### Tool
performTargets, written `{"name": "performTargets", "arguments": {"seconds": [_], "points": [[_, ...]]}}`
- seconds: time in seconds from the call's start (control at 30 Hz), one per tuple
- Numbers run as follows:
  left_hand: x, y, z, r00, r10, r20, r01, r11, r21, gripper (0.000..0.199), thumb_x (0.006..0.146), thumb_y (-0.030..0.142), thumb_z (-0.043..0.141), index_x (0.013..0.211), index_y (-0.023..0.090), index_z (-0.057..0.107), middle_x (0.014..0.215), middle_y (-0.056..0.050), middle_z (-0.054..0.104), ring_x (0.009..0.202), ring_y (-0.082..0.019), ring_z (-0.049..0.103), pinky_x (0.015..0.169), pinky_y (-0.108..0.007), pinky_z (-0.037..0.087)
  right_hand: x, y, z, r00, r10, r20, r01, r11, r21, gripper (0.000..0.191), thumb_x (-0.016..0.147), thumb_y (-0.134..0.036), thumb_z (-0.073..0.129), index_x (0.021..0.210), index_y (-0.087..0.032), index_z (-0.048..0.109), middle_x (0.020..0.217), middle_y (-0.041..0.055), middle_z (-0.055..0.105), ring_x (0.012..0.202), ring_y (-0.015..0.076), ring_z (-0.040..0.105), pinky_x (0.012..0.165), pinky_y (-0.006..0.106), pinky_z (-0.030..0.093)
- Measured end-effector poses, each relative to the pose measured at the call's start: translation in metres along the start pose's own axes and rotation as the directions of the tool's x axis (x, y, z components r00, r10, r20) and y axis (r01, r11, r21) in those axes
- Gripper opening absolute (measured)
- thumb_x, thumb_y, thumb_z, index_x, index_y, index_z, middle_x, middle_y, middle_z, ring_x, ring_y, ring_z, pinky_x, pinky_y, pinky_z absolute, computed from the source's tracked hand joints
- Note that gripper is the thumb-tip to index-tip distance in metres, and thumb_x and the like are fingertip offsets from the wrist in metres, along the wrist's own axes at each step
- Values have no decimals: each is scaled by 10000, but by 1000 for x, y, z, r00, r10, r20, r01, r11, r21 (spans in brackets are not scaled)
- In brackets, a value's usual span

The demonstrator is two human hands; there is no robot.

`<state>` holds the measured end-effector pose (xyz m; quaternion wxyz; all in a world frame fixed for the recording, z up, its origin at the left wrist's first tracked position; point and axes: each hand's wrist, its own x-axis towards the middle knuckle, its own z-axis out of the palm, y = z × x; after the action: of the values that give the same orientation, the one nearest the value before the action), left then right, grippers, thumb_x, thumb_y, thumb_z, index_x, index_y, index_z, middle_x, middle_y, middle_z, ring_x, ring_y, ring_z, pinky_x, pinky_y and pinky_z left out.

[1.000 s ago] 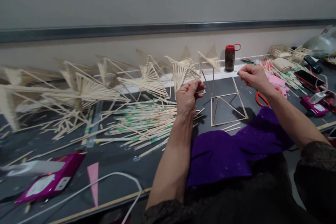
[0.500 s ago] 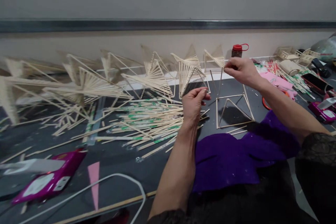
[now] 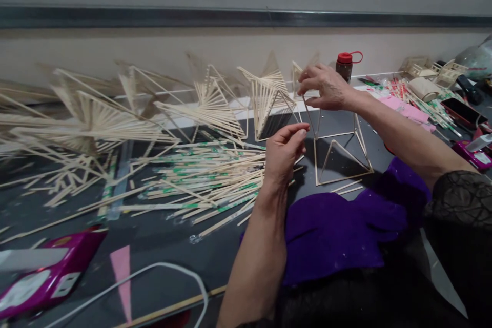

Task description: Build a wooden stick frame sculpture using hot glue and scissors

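My right hand [image 3: 325, 88] reaches over an open frame of thin wooden sticks [image 3: 344, 182] on the dark table. Its thumb and fingers are apart, around the top end of an upright stick [image 3: 310, 119] at the frame's left side; whether they touch it I cannot tell. To the left of the frame is my left hand [image 3: 283, 152], raised above the table. Its thumb and forefinger are pinched together; anything between them is too small to make out. Two loose sticks [image 3: 348, 186] lie in front of the frame.
Loose sticks [image 3: 215, 179] lie heaped left of my left hand. Fan-shaped stick models [image 3: 269, 97] line the wall. Behind stands a red-capped bottle [image 3: 344, 65]. Purple cloth [image 3: 334, 230] lies before me. A magenta device [image 3: 57, 266] and a white cable [image 3: 157, 265] are at front left.
My right hand has moved left from one upright stick's top to another, and its fingers have spread. My left hand stays pinched in nearly the same place. The view has tilted down slightly.
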<state>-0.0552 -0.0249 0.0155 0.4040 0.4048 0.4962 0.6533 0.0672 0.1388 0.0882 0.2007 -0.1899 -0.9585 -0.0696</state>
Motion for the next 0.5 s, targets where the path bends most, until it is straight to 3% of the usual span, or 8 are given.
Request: {"name": "performTargets", "arguments": {"seconds": [0.2, 0.37, 0.5], "points": [[6, -12, 3, 994, 76, -74, -72, 996, 47, 364, 710, 337, 717, 1051, 211, 709, 1093, -64, 724, 534, -57, 562, 409, -164, 324, -5, -7, 1, 1000, -15, -11, 15, 1000, -15, 239, 968, -309, 535, 1052, -214, 738, 1213, 59, 613, 1126, 249, 530, 1003, 447, 392], [12, -16, 13, 979, 204, -24, -202, 977, 75, 458, 767, 328, 694, 1218, 264, 635, 1363, -86, 619, 688, -115, 675, 432, -171, 386, -14, -12, -5, 1000, -9, -14, 9, 1000, -12, 242, 973, -294, 520, 1011, -216, 746, 1198, 36, 636, 1109, 234, 541, 975, 421, 400], [20, -17, 19, 976, 213, 33, -215, 975, 48, 482, 776, 367, 705, 1242, 285, 611, 1373, -94, 611, 785, -167, 709, 462, -188, 427, -18, -16, -12, 1000, 8, 17, -8, 1000, 18, 240, 963, -262, 521, 1034, -216, 746, 1166, 32, 673, 1079, 215, 561, 955, 387, 409]]}}
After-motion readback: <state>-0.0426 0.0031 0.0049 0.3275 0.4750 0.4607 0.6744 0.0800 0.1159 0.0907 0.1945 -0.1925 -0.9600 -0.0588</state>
